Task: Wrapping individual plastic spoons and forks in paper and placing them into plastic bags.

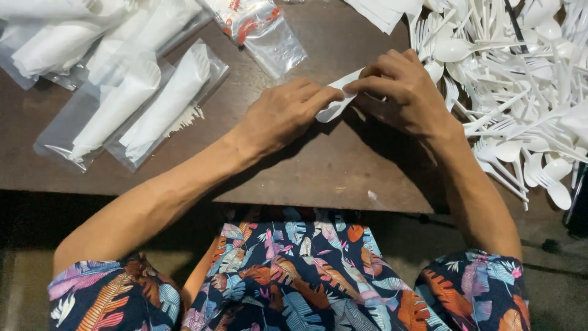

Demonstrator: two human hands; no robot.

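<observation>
My left hand (283, 114) and my right hand (401, 92) meet over the middle of a dark brown table (318, 165). Together they pinch a white paper napkin wrapped around white plastic cutlery (339, 104); a rounded spoon end pokes out below my left fingertips. Most of the bundle is hidden under my right fingers.
A big heap of loose white plastic spoons and forks (520, 79) covers the table's right side. Clear plastic bags holding wrapped cutlery (147, 104) lie at the left. An empty zip bag with red print (260, 30) lies at the top centre, white napkins (383, 9) beyond it.
</observation>
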